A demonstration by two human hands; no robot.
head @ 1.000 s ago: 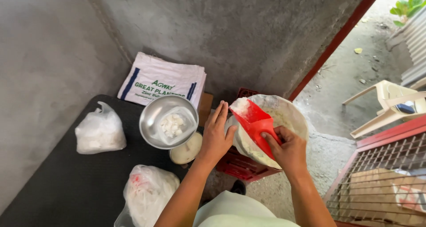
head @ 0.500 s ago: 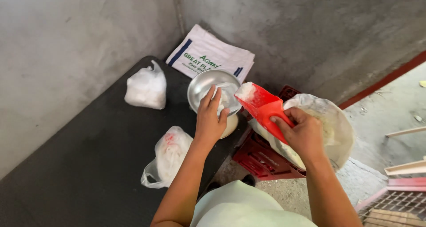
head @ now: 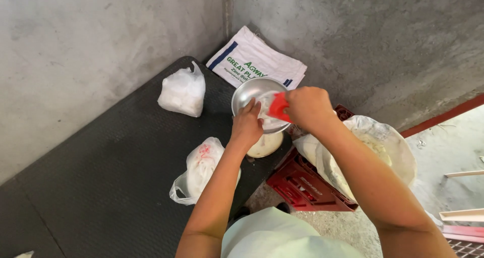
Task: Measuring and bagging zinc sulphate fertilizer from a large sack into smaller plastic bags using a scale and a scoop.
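The right hand (head: 308,107) is closed around a red scoop (head: 279,108) and holds it tipped over a round metal bowl (head: 247,92), which sits on the pan of a pale scale (head: 266,145) at the edge of the black table (head: 101,177). The left hand (head: 247,127) rests on the near rim of the bowl, at about 6 o'clock of it; its fingers are loosely spread and reach a little inside, where something white and thin, perhaps a plastic bag with white grains, can be seen. I cannot tell whether these fingers pinch that material or only touch it.

I judge that the step in hand is the filling: white grain goes from the scoop into the bowl for weighing. The source seems to be the large open sack (head: 373,147) at 3 o'clock of the bowl, standing in or behind a red crate (head: 302,185).

The next move calls for a slow tilt of the scoop, so nothing falls over the rim, while the left hand keeps the bowl steady without pressing on it, because pressure would disturb the scale.

2 tied white bags are on the table: 1 (head: 182,92) at 9 o'clock of the bowl, 1 (head: 201,170) at 7 o'clock, just beside the left forearm. A folded woven sack (head: 254,61) leans on the wall at 12 o'clock.
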